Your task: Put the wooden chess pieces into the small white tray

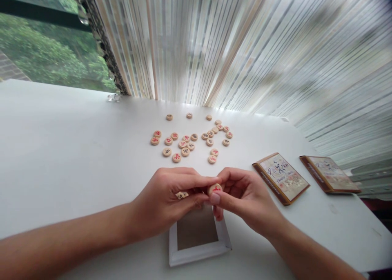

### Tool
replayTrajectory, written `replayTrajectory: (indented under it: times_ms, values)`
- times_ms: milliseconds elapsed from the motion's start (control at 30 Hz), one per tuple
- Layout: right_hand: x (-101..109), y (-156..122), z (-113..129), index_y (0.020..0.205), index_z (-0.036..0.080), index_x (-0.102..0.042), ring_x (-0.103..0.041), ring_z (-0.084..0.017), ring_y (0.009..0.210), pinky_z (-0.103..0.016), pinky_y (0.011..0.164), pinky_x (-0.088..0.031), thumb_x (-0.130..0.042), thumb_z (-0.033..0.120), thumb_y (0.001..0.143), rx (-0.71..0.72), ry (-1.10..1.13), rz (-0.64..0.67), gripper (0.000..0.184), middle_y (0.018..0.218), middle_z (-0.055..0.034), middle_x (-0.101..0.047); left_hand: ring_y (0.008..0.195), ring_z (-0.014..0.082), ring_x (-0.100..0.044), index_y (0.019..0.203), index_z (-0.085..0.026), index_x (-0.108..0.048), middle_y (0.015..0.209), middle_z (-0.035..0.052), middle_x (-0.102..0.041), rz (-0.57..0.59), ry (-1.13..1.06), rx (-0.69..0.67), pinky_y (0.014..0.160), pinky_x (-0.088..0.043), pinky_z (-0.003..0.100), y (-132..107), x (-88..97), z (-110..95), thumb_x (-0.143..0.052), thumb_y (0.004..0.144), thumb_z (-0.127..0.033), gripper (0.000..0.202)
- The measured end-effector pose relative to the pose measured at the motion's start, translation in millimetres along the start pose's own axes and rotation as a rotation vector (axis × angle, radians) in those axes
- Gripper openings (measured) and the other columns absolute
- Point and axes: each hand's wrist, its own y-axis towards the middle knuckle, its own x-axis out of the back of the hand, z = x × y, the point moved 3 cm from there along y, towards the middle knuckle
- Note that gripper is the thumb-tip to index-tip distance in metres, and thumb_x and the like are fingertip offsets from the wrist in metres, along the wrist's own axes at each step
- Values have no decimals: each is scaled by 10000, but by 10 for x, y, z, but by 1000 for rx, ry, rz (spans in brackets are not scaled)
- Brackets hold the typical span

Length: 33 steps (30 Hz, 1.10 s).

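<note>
My right hand (245,194) pinches a round wooden Chinese chess piece (215,189) with a red character, its thumb on the rim. Fingertips of my left hand (171,194) meet the same piece from the other side. Inside the curl of my left hand, more Chinese chess pieces (181,195) partly show; their number is hidden. Below both hands lies an open white cardboard box tray (199,253) with a grey-brown bottom, its far end covered by my hands. Several loose pieces (177,157), marked in red or black, are scattered beyond my hands on the white table.
On the right lie two flat printed boxes (283,178) (332,174) with brown edges. The white table (76,149) ends at a striped string curtain (190,47) at the back. Left of it is a window (55,47) with trees outside.
</note>
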Motion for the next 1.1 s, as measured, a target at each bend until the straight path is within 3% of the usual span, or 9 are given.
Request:
replayTrajectory:
  times_ms: [100, 233, 433, 567, 800, 1100]
  values:
    - [13, 6, -25, 758, 147, -744, -683, -85, 499, -131, 488, -560, -1032, 150, 643, -13, -16, -30, 309, 648, -6, -776, 810, 121, -748, 1243, -200, -816, 958, 58, -826, 4, 31, -11, 754, -581, 176, -24, -18, -3, -763, 924, -64, 351]
    - [24, -6, -18, 757, 146, -749, -648, -77, 488, -146, 496, -544, -983, 237, 755, 29, -82, -28, 251, 621, -11, -756, 752, 102, -733, 1182, -171, -823, 886, 32, -809, 10, 28, 15, 740, -578, 162, -23, -14, -23, -790, 907, -85, 289]
    - [30, -15, 14, 1022, 185, -833, -699, -83, 587, -172, 626, -594, -839, 302, 942, 164, -159, 4, 142, 689, -11, -770, 787, 119, -770, 1136, -162, -827, 921, 37, -831, -93, -114, 176, 724, -614, 156, 1, 20, 25, -831, 878, -123, 260]
    - [25, -9, -2, 1082, 215, -819, -730, -81, 628, -159, 643, -618, -862, 214, 914, 194, -104, 4, 173, 768, -11, -806, 805, 118, -798, 1150, -186, -836, 952, 35, -848, -110, -268, 211, 743, -631, 140, 15, 20, 44, -810, 894, -104, 270]
    - [26, -23, 28, 1028, 219, -786, -736, -87, 603, -149, 600, -634, -918, 116, 821, 252, -95, -64, 266, 761, 11, -799, 693, 102, -743, 1227, -188, -828, 894, 37, -837, -100, -246, 263, 648, -606, 136, -3, 22, 68, -790, 917, -138, 316]
    - [45, -20, 36, 1027, 222, -797, -748, -92, 657, -146, 618, -644, -910, 103, 819, 318, -183, -89, 265, 830, -4, -806, 806, 153, -794, 1222, -144, -799, 970, 75, -852, -111, -311, 296, 730, -652, 195, -1, -3, 92, -787, 927, -162, 296]
